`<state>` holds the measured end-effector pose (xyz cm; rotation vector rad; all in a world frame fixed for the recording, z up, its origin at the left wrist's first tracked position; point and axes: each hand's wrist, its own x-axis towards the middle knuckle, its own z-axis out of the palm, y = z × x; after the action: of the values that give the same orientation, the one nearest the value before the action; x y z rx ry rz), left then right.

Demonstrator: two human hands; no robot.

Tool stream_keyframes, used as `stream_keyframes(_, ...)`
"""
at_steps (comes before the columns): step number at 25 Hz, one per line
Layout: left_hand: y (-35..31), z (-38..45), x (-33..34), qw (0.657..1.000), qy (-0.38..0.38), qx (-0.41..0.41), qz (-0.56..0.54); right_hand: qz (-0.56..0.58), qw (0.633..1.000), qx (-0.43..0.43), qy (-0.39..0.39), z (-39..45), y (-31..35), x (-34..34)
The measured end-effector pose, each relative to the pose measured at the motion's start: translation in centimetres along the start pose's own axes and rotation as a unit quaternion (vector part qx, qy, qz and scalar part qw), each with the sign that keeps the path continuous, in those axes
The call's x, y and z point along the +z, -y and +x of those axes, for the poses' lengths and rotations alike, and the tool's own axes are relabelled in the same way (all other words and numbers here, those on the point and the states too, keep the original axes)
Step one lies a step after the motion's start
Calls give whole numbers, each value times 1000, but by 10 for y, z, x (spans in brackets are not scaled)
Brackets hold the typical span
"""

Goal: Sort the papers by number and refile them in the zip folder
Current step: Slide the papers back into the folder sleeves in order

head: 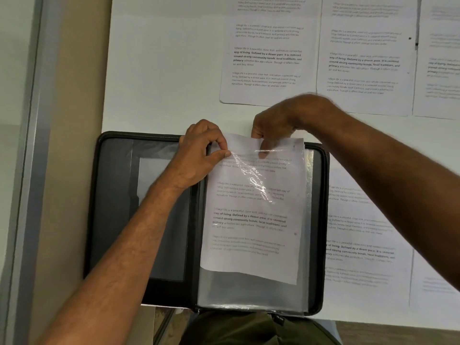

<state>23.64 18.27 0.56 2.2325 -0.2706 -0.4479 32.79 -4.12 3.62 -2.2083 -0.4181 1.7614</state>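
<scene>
A black zip folder (117,207) lies open near the table's front edge. On its right half sit clear plastic sleeves (251,292). A printed paper (254,220) is partway inside the top sleeve, its upper edge sticking out past the folder's top. My left hand (201,150) pinches the sleeve's upper left corner between thumb and forefinger. My right hand (273,125) grips the paper's top edge near the middle.
More printed sheets lie on the white table: one (268,53) beyond the folder, another (366,53) to its right, a third (440,58) at the far right edge, and others (361,245) right of the folder. The table's left edge runs past the folder.
</scene>
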Motion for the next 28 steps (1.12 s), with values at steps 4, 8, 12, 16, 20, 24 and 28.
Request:
stream_keyframes(4, 1, 0, 0, 1000, 4, 3, -8, 23, 997, 3, 78, 8, 11, 9)
stream_keyframes(8, 4, 1, -1, 1000, 7, 3, -12, 30, 992, 7, 121, 15, 19, 28)
stream_keyframes(12, 4, 1, 1, 1000, 7, -2, -16, 45, 989, 3, 142, 18, 22, 39)
stream_keyframes(16, 4, 2, 0, 1000, 12, 0, -21, 96, 985, 12, 146, 9, 12, 32)
stream_keyframes(20, 4, 2, 2, 1000, 6, -1, -19, -6, 988, 42, 147, -1, 3, 27)
stream_keyframes(24, -2, 1, 5, 1000, 2, -1, 19, -172, 977, 99, 73, 2, 8, 24)
stream_keyframes(28, -2, 2, 5, 999, -3, -9, 32, -233, 962, 122, 75, 8, 17, 27)
